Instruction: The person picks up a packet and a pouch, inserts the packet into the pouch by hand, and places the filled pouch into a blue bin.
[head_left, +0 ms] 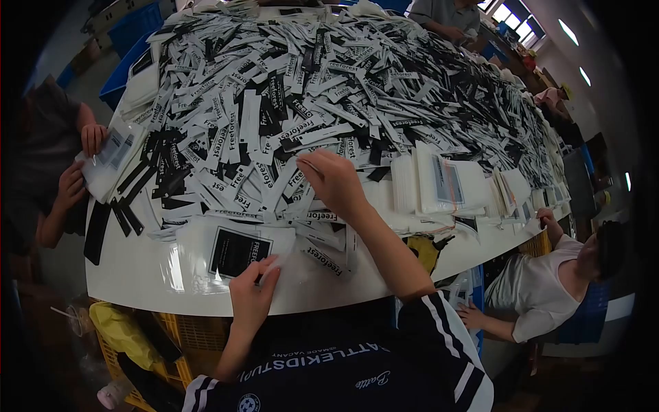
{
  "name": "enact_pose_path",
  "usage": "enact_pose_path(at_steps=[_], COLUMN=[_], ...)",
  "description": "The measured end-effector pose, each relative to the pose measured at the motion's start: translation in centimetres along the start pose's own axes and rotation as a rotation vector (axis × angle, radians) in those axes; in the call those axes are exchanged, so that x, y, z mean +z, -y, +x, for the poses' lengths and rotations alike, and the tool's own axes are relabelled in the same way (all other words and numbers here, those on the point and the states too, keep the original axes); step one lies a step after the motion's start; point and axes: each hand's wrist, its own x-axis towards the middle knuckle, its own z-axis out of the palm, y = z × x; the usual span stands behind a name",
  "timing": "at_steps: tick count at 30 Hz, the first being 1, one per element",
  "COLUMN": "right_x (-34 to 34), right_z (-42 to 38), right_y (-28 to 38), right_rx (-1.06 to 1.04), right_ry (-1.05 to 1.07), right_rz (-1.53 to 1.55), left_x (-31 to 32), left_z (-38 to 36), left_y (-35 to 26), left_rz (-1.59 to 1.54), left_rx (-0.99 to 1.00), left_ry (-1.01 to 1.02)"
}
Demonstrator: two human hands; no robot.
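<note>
Near the table's front edge, my left hand (251, 294) has its fingers pinched at the lower right edge of a clear plastic bag (195, 242). The bag lies flat and bears a black printed panel with white letters. My right hand (335, 184) is raised over the near side of a big pile of black and white paper-like strips (302, 127), many printed "Freeforest". Its fingers are closed in a pinch; what they hold, if anything, is too small to make out. Under my right forearm lie loose strips (322, 259) at the bag's right side.
Stacks of plastic bags (449, 182) stand right of my right arm. At left, a person's hands (72, 182) hold another bag (113, 154). A person in a white top (542, 288) sits at right. Yellow crates (199, 333) stand below the table edge (274, 305).
</note>
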Motion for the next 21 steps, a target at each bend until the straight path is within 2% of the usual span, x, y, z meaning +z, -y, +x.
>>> enact_pose_path(at_steps=[2, 4, 5, 6, 7, 9, 10, 11, 12, 13, 14, 15, 16, 18, 19, 20, 21], right_x=[1.0, 2.6, 3.4, 3.6, 3.5, 2.8, 2.3, 1.5, 0.1, -0.4, -1.0, -1.5, -2.0, -2.9, -2.7, -2.6, -2.8], right_z=[2.8, 4.5, 4.8, 5.1, 5.1, 5.6, 5.2, 4.3, 3.3, 1.9, 0.4, -1.3, -3.3, -9.1, -12.4, -15.2, -16.8], right_y=[-0.1, -2.3, -3.5, -3.4, -3.4, -2.1, -1.4, -0.2, 1.9, 1.8, 1.7, 2.6, 3.7, 3.7, 2.0, 0.8, 1.3], right_rx=[-0.025, -0.054, -0.084, -0.136, -0.178, -0.289, -0.159, -0.023, 0.085, 0.056, 0.028, 0.043, 0.056, 0.154, 0.216, 0.281, 0.388], right_ry=[-0.007, 0.022, 0.053, -0.059, -0.175, -0.438, -0.484, -0.531, -0.532, -0.584, -0.637, -0.665, -0.689, -0.672, -0.631, -0.587, -0.485], right_rz=[-0.273, -0.360, -0.444, -0.316, -0.192, 0.055, 0.147, 0.237, 0.488, 0.450, 0.411, 0.523, 0.637, 0.602, 0.345, 0.084, 0.213], left_x=[0.5, -0.1, -1.2, -1.9, -1.9, -1.6, -1.6, -1.5, -1.4, -0.9, 0.0, 0.6, 1.0, 1.7, 1.6, 1.0, 0.5], left_z=[0.2, 0.4, 0.7, 1.0, 1.1, 0.7, 0.7, 0.9, 1.1, 1.3, 1.4, 1.5, 1.7, 1.9, 2.0, 2.2, 2.3], left_y=[0.7, 0.3, -1.0, -1.6, -1.3, -0.5, -0.4, -0.5, -0.5, -0.9, -1.4, -1.8, -1.9, -1.9, -1.9, -1.7, -1.4], left_rz=[-0.046, -0.082, -0.001, 0.078, 0.076, -0.195, -0.197, 0.022, 0.241, 0.238, 0.371, 0.504, 0.501, 0.608, 0.604, 0.474, 0.345], left_rx=[0.062, 0.126, -0.088, -0.302, -0.302, -0.137, -0.144, 0.010, 0.168, 0.166, 0.173, 0.181, 0.182, 0.263, 0.261, 0.191, 0.123], left_ry=[-0.015, -0.029, 0.052, 0.123, 0.110, 0.059, 0.054, 0.100, 0.147, 0.150, 0.140, 0.128, 0.127, 0.045, 0.050, 0.119, 0.191])
